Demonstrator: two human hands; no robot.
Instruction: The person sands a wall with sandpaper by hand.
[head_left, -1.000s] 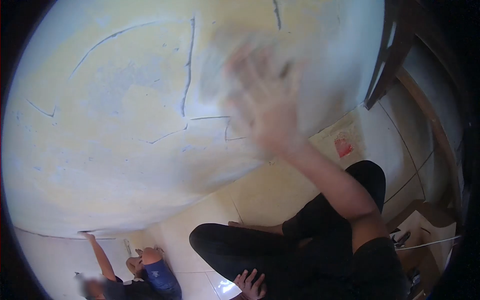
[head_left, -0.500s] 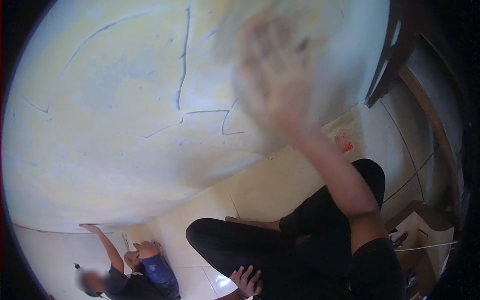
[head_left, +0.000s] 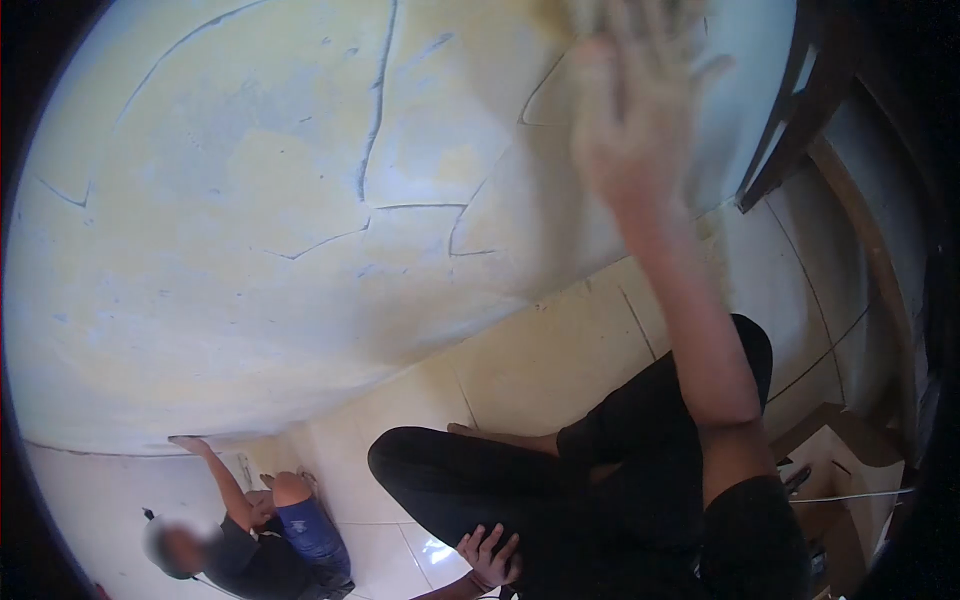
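The right hand (head_left: 640, 130), fingers blurred and straightened, any hold unclear, is lying over the flat, pale-yellow, dark-lined wall (head_left: 250, 190) near its right edge, a probably stiff, chalky surface better palmed than gripped, while the splayed, seemingly empty left hand (head_left: 490, 557) is resting on black cloth trousers (head_left: 460, 490).

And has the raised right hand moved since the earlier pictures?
Yes: the right hand has moved up and rightward in the picture, farther from the long vertical crack in the wall.
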